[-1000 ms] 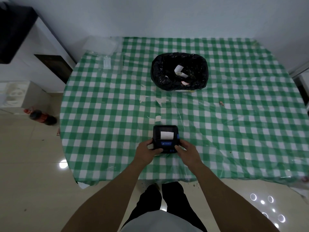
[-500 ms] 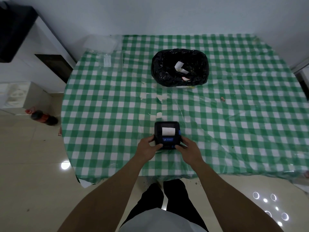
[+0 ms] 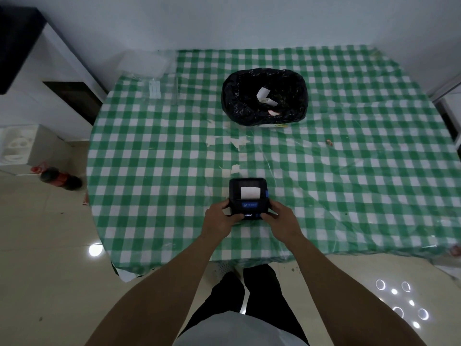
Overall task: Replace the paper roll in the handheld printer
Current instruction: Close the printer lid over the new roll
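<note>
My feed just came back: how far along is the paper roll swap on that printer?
White paper shows on top of the printer, so a roll seems loaded, though old or new is unclear. Paper scraps lie in the black-lined bin. The left hand and right hand grip the printer on the checked tablecloth. Whether the cover is latched can't be seen.

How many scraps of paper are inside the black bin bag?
3 visible in the bin bag: one white scrap upper middle, another white scrap just below-right, a pinkish scrap lowest. Folds may hide more.
</note>
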